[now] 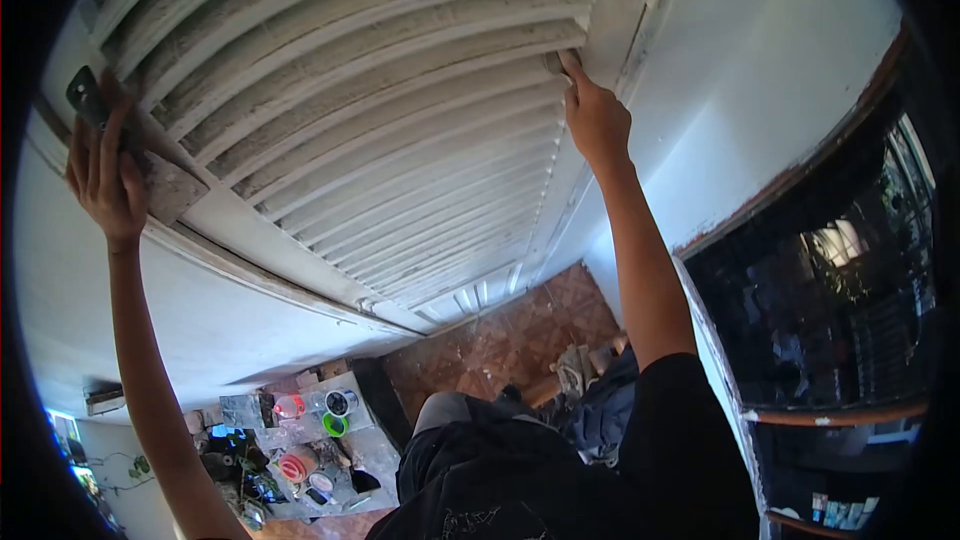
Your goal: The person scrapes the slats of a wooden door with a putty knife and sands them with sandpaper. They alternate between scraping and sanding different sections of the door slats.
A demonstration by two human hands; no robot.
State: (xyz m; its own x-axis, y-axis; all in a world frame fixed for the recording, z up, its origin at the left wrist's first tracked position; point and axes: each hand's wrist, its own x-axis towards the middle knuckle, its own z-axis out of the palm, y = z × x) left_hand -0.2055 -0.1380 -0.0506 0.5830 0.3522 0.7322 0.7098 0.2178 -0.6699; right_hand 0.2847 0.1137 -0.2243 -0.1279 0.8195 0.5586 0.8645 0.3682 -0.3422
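A white louvered shutter with dusty slats fills the upper view. My left hand is raised at its left frame and grips a scraper, whose wide flat blade lies against the frame rail. My right hand reaches up to the right end of a slat, fingertips pinched on a small dark piece pressed to the slat by the right frame post. What that piece is cannot be made out.
Far below lies a brown tiled floor. A cluttered table with tape rolls and cups stands at lower left. A white wall and a dark window are on the right.
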